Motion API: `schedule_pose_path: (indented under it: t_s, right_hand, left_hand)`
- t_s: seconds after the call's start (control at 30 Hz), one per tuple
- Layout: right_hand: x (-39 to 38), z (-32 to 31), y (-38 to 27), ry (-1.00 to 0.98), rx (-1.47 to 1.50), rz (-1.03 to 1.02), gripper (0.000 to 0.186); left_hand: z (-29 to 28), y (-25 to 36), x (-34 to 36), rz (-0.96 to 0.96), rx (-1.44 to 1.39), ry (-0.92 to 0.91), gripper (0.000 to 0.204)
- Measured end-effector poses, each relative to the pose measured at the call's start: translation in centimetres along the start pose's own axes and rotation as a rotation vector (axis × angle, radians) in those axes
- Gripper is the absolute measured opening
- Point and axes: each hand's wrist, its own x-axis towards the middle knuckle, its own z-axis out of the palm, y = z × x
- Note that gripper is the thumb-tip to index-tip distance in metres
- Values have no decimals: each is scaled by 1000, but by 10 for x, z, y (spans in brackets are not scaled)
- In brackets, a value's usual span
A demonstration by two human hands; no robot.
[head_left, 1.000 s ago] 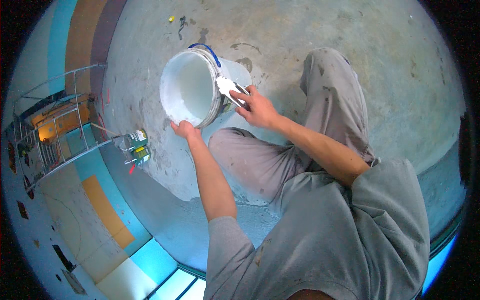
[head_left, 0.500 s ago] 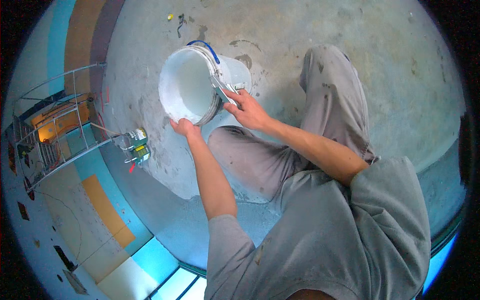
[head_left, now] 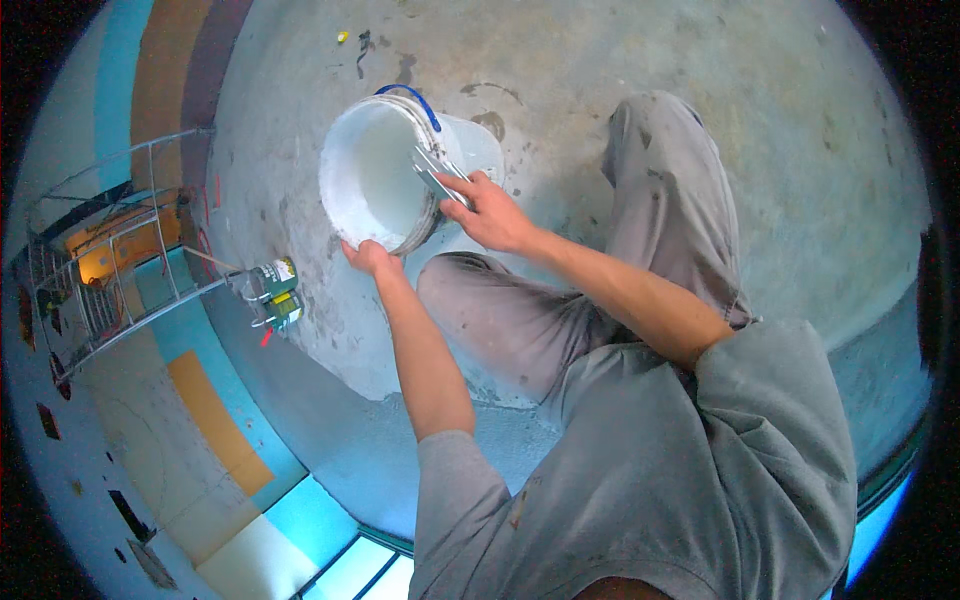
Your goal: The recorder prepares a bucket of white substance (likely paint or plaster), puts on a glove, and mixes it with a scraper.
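Observation:
A white plastic bucket (head_left: 352,165) with a blue handle (head_left: 411,96) lies tilted on its side on the floor, its mouth turned to the left. White residue coats its inner wall and rim. My left hand (head_left: 371,257) grips the lower edge of the rim, its fingers partly hidden by the bucket. In my right hand (head_left: 488,212) a flat, pale metal scraper (head_left: 437,181) is held between thumb and fingers. Its blade crosses the near right side of the bucket's rim; whether it touches the rim I cannot tell.
Left of the bucket, several tins (head_left: 275,288) stand on the floor. Beyond them is a metal scaffold frame (head_left: 153,190) beside a painted wall. A small yellow item (head_left: 342,37) and dark scraps (head_left: 364,45) lie at the far side. My bent legs (head_left: 672,190) rest right of the bucket.
The scraper in my right hand has shifted slightly, its tip now further left over the bucket's mouth. My left hand keeps its place on the rim.

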Motion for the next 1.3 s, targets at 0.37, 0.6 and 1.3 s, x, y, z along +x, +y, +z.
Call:
schedule_pose_path:
  t_s: [0.37, 0.6, 1.3]
  right_hand:
    - [-35, -18, -25, -115, -8, 109, 53]
    - [-18, 3, -6, -97, -15, 29, 60]
    - [55, 1, -9, 45, 219, 187, 53]
  left_hand:
    - [-1, 11, -5, -48, -79, 65, 61]
    - [5, -2, -1, -41, -141, 35, 61]
    - [8, 1, -2, -11, -161, -3, 63]
